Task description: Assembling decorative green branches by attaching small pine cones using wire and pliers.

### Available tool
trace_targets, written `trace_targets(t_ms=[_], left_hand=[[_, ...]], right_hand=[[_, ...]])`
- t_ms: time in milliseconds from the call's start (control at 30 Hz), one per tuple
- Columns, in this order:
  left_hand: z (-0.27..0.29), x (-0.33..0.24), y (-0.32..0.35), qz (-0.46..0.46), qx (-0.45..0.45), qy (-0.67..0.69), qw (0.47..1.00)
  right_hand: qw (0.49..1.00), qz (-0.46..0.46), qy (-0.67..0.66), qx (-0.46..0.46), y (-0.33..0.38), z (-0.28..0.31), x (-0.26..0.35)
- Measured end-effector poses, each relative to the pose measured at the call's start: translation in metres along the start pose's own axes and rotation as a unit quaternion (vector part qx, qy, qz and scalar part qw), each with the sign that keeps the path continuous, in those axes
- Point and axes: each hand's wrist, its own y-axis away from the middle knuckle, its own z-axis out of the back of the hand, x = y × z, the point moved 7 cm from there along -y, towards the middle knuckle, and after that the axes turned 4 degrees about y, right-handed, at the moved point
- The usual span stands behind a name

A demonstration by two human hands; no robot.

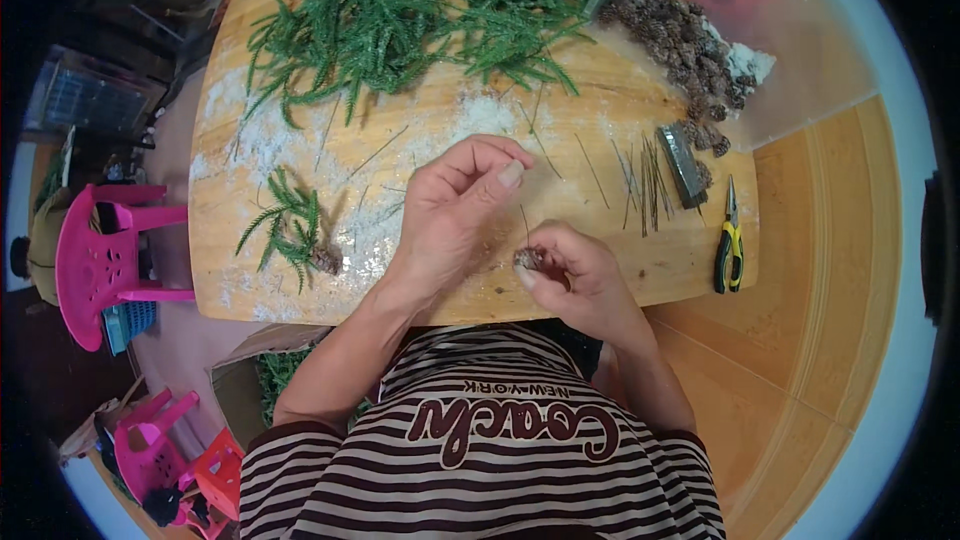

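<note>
Wooden tabletop point(300, 290), dusted white, green sprigs point(420, 0) piled well beyond our hands. Right hand point(570, 275) pinches a small pinecone point(527, 258) at the near edge; left hand point(460, 205) has thumb and forefinger pressed together just above it, probably on the thin wire point(524, 225), too fine to confirm. Risks: wire slips off the scales or pricks a fingertip; cone drops off the edge. Spare wires point(640, 185) and pliers point(728, 240) right of the grip.
</note>
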Motion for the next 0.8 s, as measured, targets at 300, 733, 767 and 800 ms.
trace_targets(t_ms=[300, 733, 767, 800], left_hand=[[0.059, -0.11, -0.079, -0.261, -0.151, -0.513, 0.804], [0.07, -0.106, -0.24, -0.256, -0.085, -0.701, 0.66], [0.071, -0.103, -0.245, -0.238, -0.081, -0.721, 0.645], [0.074, -0.1, -0.25, -0.219, -0.078, -0.741, 0.63]], right_hand=[[1.0, -0.007, -0.006, -0.025, 0.013, 0.013, 0.011], [0.996, 0.043, 0.07, -0.044, 0.025, 0.047, 0.0], [0.996, 0.045, 0.072, -0.04, 0.025, 0.047, 0.0], [0.996, 0.044, 0.072, -0.043, 0.025, 0.049, 0.0]])
